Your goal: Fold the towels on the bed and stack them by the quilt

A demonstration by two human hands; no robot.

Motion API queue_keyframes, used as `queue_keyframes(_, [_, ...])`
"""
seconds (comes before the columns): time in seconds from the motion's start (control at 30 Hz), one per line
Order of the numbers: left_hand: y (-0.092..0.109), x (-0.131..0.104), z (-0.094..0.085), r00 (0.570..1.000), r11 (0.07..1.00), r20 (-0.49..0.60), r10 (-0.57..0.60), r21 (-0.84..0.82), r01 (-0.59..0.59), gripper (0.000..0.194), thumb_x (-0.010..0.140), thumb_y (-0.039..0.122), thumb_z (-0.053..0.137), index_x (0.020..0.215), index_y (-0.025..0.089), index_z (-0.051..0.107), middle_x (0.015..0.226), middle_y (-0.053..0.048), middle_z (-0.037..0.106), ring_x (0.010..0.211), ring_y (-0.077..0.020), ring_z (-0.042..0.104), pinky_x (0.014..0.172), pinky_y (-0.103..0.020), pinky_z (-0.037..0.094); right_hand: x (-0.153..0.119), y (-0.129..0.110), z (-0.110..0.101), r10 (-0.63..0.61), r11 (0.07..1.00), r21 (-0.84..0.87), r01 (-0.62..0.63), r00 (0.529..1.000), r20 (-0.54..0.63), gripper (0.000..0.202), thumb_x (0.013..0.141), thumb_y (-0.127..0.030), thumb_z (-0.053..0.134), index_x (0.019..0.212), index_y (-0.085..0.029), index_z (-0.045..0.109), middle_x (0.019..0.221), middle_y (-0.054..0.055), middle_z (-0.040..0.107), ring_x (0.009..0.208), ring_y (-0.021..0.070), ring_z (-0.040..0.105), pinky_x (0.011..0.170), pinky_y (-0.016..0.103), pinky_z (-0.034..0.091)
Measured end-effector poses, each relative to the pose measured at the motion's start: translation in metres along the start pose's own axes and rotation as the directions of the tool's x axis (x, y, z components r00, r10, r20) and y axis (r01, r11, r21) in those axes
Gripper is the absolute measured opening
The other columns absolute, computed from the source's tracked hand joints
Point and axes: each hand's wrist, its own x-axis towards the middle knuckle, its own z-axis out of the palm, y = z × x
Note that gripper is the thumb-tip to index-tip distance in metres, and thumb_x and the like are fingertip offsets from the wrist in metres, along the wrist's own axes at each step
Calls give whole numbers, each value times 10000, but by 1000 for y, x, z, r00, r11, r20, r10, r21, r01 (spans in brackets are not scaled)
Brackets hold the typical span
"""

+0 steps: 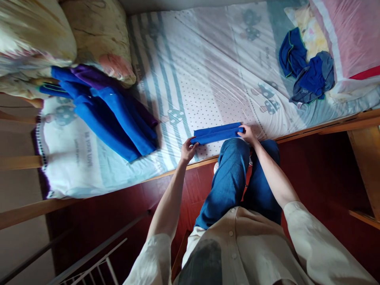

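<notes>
The printed bed sheet [204,85] reads "BE YOUR LOVE".

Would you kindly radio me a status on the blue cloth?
Left hand and right hand gripping opposite ends. Blue cloth: narrow folded strip at bed edge. Other clothes lie apart.

The bed [213,75] spans the upper part of the view. Its sheet [178,43] is pale, with stripes, dots and printed mushrooms. A wooden frame [320,128] borders the near edge. Wooden rails [20,162] stand at the left end; a grey wall [166,4] lies along the far side. The floor [192,184] is dark red. A wooden unit [363,166] is at right. At lower left are a grey bar [101,246] and a white rack [110,269]. Light is brightest on the sheet; the floor at right is in deep shadow.
</notes>
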Motion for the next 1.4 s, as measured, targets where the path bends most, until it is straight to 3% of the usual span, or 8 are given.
queue_keyframes(0.13, [-1,7,1,996,998,-84,-40,36,43,444,860,420,606,1187,130,685,961,-101,747,899,-217,709,814,-299,553,4,8,4,40,998,44,-41,999,12,267,836,-325,654,1045,-178,732,980,110,789,952,275,713,922,419,578])
queue_keyframes(0.33, [2,14,3,978,970,-175,-112,196,147,382,930,413,551,1114,119,711,990,-151,769,993,-284,726,876,-356,546,1,9,3,48,997,-63,-45,997,53,192,886,-367,607,822,-196,668,889,107,770,869,253,695,856,356,551])
queue_keyframes(0.7, [5,6,4,972,956,-216,-96,253,151,350,938,431,552,1016,139,729,833,-98,737,851,-253,696,785,-322,528,4,14,9,49,994,-95,-47,999,18,207,927,-363,603,904,-191,718,972,116,776,946,279,707,904,380,546])
queue_keyframes(0.93, [9,8,5,966,948,-218,-137,253,191,325,937,421,556,934,144,727,780,-90,708,848,-256,683,771,-318,513,6,18,12,62,997,-57,-61,998,12,307,912,-324,619,1139,-155,739,1126,158,776,1058,305,717,994,436,553])
queue_keyframes(1.4, [8,19,6,954,920,-232,-189,299,255,324,950,412,559,905,150,744,827,-119,742,904,-282,701,822,-345,510,4,14,15,84,993,-81,-88,995,-49,179,927,-344,611,942,-184,690,993,137,770,959,278,696,951,379,518])
